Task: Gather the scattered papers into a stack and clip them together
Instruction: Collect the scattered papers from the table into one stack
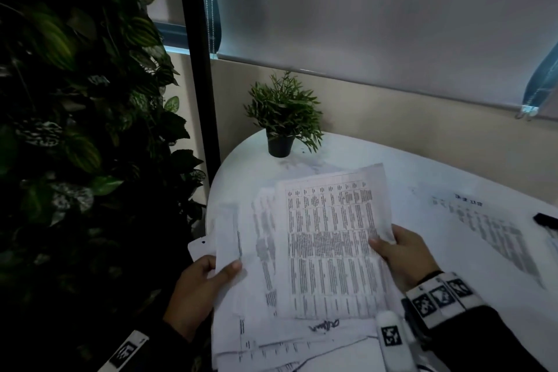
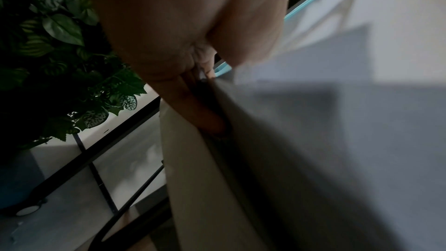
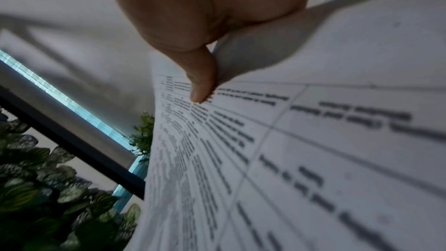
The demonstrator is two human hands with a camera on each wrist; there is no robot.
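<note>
Left hand (image 1: pixel 200 284) and right hand (image 1: pixel 403 254) pinch the misaligned sheaf of white printed paper sheets (image 1: pixel 326 244) at opposite edges; recommend squaring edges against the round white table (image 1: pixel 377 166) before clipping.

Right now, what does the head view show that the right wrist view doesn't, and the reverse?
Head only: the left hand gripping the papers' left edge, a loose printed sheet lying apart on the round white table, a black object at the right edge. Right wrist only: the thumb close up, pressing the table print. Both: the right hand holding the printed paper stack, the small potted plant.
</note>
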